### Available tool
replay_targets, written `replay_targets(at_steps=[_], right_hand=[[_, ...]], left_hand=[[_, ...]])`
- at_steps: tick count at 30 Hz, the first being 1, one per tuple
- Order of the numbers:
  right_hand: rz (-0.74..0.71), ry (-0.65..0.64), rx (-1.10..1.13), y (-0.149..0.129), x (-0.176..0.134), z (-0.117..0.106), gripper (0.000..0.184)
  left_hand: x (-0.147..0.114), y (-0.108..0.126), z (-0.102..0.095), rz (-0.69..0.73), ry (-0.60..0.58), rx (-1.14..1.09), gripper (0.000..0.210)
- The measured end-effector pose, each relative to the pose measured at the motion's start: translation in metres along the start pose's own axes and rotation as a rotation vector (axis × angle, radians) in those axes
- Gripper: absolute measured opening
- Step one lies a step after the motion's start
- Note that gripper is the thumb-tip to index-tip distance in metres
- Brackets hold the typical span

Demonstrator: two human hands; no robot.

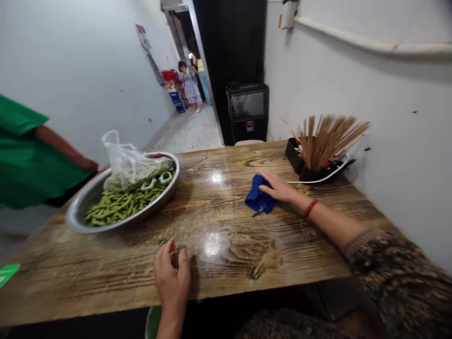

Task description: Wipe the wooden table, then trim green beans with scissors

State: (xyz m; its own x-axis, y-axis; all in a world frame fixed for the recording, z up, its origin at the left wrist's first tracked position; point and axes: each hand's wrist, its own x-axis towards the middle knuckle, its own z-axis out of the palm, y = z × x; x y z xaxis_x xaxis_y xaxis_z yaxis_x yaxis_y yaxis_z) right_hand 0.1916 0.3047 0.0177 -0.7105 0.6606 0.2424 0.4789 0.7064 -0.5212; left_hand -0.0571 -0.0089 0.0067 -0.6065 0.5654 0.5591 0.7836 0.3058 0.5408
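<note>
My right hand [278, 187] lies on a crumpled blue cloth [260, 195] and presses it to the wooden table [226, 221]. Its fingers rest over the cloth's upper right side, and a red bracelet circles the wrist. Near the front edge of the table is my left hand [171, 270], empty, with thumb and fingers apart. Beyond it to the left stands a wide metal basin [75, 217] of green bean pods [118, 207]. A clear plastic bag [123, 162] and pale-handled scissors [155, 181] lie on top of the pods.
A black holder [294, 155] with many wooden skewers [323, 141] and a white cable stands at the back right against the wall. A person in a green top [24, 150] is at the left. Behind the table are a black speaker [248, 110] and people in a doorway.
</note>
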Motion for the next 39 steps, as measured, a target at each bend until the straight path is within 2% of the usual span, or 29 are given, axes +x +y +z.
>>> replay_targets(at_steps=[3,5,7,10,12,14,16,19,21,23,24,26,28,30,34,37,39], right_hand=[[0.024,-0.095,-0.132,-0.018,-0.002,0.018,0.067],[-0.079,-0.137,-0.158,-0.047,-0.009,0.033,0.066],[-0.320,-0.193,-0.115,-0.082,-0.026,0.048,0.060],[-0.731,-0.263,0.058,-0.131,-0.064,0.067,0.040],[-0.867,-0.301,0.210,-0.150,-0.091,0.067,0.034],[-0.789,-0.288,0.339,-0.153,-0.116,0.049,0.035],[-0.516,-0.192,0.395,-0.132,-0.141,0.017,0.040],[-0.044,0.037,0.247,-0.066,-0.180,-0.035,0.049],[0.183,0.157,0.050,-0.013,-0.206,-0.055,0.051],[0.267,0.230,-0.163,0.027,-0.230,-0.056,0.056],[0.282,0.253,-0.259,0.039,-0.240,-0.052,0.058],[0.252,0.247,-0.374,0.039,-0.251,-0.036,0.059],[0.162,0.158,-0.370,0.014,-0.248,-0.020,0.057],[0.024,0.006,-0.282,-0.025,-0.231,-0.009,0.057],[-0.279,-0.288,0.017,-0.103,-0.172,0.014,0.057],[-0.533,-0.398,0.266,-0.147,-0.119,0.041,0.050],[-0.584,-0.384,0.478,-0.168,-0.088,0.057,0.044]], left_hand=[[0.004,-0.003,0.005,0.050,-0.044,0.046,0.043],[0.004,-0.002,0.006,0.054,-0.055,0.051,0.043],[0.004,0.000,0.006,0.044,-0.056,0.053,0.044],[0.004,0.000,0.005,0.048,-0.049,0.083,0.045],[0.004,0.000,0.004,0.056,-0.050,0.090,0.045],[0.004,-0.001,0.004,0.063,-0.057,0.078,0.044],[0.003,-0.001,0.003,0.066,-0.060,0.059,0.042],[0.000,0.000,0.002,0.057,-0.052,0.034,0.041],[-0.002,0.000,0.003,0.045,-0.044,0.012,0.040],[-0.004,0.000,0.003,0.036,-0.043,-0.006,0.040],[-0.004,0.000,0.004,0.034,-0.045,-0.012,0.039],[-0.005,0.001,0.004,0.035,-0.054,-0.020,0.039],[-0.006,0.002,0.004,0.034,-0.056,-0.032,0.037],[-0.006,0.002,0.003,0.025,-0.049,-0.046,0.036],[-0.007,0.001,0.002,-0.008,-0.043,-0.074,0.035],[-0.008,-0.001,0.001,-0.029,-0.041,-0.077,0.036],[-0.008,-0.001,0.000,-0.052,-0.037,-0.076,0.036]])
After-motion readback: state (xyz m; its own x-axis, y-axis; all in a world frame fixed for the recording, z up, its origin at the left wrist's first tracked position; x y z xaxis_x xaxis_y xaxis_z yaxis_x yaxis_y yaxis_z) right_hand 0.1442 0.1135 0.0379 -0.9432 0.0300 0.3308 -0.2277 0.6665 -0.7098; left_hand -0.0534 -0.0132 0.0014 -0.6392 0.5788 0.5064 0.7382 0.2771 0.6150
